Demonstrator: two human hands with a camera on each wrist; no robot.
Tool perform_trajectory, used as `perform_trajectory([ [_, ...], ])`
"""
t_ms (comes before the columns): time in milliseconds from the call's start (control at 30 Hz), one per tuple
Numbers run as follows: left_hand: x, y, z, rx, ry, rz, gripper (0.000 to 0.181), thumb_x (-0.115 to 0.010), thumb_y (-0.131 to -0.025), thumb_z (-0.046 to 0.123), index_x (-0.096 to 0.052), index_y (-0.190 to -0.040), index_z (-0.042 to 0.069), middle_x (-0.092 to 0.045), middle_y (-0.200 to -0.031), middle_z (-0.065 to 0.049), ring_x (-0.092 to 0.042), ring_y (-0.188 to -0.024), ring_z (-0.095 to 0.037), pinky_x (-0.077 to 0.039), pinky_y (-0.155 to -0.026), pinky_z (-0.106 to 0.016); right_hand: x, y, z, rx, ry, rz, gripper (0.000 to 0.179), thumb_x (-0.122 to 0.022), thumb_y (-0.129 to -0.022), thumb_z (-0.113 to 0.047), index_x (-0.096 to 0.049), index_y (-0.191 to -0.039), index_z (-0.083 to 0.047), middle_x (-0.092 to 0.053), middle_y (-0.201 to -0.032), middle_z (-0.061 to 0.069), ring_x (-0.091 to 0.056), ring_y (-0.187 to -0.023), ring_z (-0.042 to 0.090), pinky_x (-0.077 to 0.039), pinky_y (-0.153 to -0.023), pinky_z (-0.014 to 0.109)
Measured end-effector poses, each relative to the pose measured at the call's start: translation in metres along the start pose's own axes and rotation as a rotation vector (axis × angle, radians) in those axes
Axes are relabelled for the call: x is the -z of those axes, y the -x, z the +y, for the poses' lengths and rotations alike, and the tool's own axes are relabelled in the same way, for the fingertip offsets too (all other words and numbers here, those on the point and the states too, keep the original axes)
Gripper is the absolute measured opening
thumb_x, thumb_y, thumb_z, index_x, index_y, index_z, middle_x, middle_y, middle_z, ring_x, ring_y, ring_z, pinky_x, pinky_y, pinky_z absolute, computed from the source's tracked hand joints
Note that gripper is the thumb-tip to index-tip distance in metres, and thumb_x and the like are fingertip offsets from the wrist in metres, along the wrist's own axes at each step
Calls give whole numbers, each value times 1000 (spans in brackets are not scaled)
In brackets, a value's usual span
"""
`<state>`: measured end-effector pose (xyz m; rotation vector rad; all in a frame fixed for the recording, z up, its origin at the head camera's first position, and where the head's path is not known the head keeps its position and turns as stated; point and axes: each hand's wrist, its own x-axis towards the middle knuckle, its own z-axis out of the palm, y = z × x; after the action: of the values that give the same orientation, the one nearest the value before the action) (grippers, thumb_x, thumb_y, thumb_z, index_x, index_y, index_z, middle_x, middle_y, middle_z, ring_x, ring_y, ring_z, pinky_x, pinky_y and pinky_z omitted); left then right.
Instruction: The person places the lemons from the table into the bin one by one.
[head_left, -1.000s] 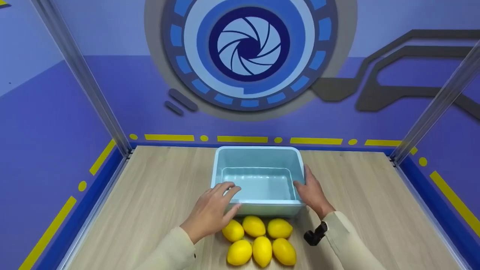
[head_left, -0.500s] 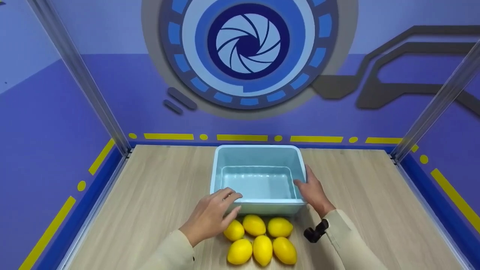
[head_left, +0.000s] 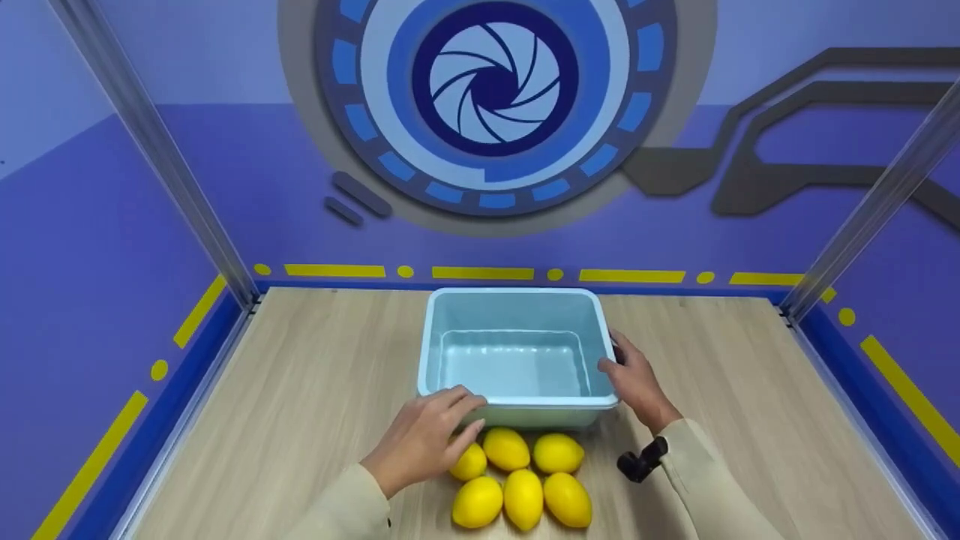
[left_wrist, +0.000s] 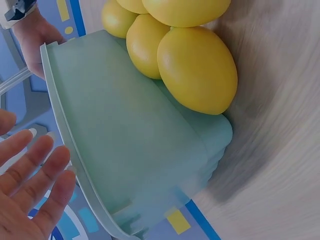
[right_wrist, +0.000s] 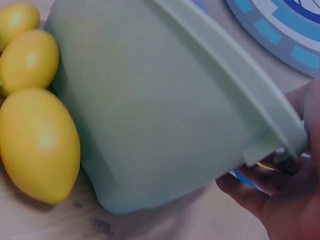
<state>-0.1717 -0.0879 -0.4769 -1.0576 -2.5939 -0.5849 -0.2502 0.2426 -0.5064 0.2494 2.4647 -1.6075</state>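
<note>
A light blue plastic bin stands on the wooden table, nothing inside it. My left hand is at its front left corner, fingers loosely extended close to the rim; the left wrist view shows those fingers spread beside the rim. At the right side my right hand holds the rim, thumb over the edge and fingers outside beneath it, as the right wrist view shows at the rim corner. Several yellow lemons lie in two rows before the bin, one partly hidden by my left hand.
Behind the table rises a blue-purple printed panel. Side panels flank it, with metal posts at the corners. The lemons lie close against the bin's front wall. A black wrist device sits at the right sleeve.
My right hand has shifted slightly right, its thumb moving from inside the bin back to the rim. The left hand has lowered a little at the front corner. The lemons stay in place.
</note>
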Motion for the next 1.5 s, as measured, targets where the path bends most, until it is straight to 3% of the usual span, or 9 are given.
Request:
perform_trajectory([
  [267, 2, -1, -1, 8, -1, -11, 31, -47, -101, 38, -67, -113, 18, -67, -101, 5, -65, -86, -8, -58, -74, -26, 2, -3, 7, -4, -4, -7, 68, -45, -95, -17, -14, -156, -19, -21, -160, 16, -27, -145, 38, -26, -116, 55],
  [500, 5, -2, -1, 34, -2, -20, 29, -49, -100, 37, -68, -112, 19, -67, -102, 6, -66, -87, -8, -58, -75, -27, 6, -6, 11, 21, 15, -45, 71, -55, -95, -25, -18, -155, -14, -24, -158, 18, -29, -143, 38, -28, -116, 54],
  [767, 5, 0, -3, 41, 0, -25, 28, -50, -100, 37, -68, -112, 19, -67, -101, 6, -66, -86, -8, -58, -77, -26, 12, -6, 13, -9, -46, -120, 66, -53, -97, -27, -22, -154, -12, -30, -156, 19, -43, -132, 35, -45, -104, 50],
  [933, 5, 2, -4, 44, 1, -21, 29, -50, -100, 38, -68, -112, 19, -68, -101, 7, -66, -86, -8, -58, -77, -27, 10, -6, 10, -2, -38, -135, 71, -55, -96, -27, -19, -154, -9, -26, -157, 20, -41, -133, 35, -42, -107, 50],
  [1200, 0, 5, -6, 50, -5, -30, 30, -49, -100, 38, -68, -113, 19, -67, -100, 6, -65, -84, -8, -57, -74, -26, 8, -5, 6, -12, -12, -125, 72, -54, -94, -22, -17, -154, -6, -22, -159, 20, -30, -141, 36, -25, -117, 55],
  [1500, -7, 10, -7, 36, 14, -78, 29, -49, -100, 36, -67, -113, 18, -66, -97, 6, -63, -83, -7, -56, -73, -25, 0, -6, 13, 31, -72, -50, 64, -49, -92, -14, -26, -151, -5, -34, -153, 20, -41, -131, 33, -35, -112, 50],
])
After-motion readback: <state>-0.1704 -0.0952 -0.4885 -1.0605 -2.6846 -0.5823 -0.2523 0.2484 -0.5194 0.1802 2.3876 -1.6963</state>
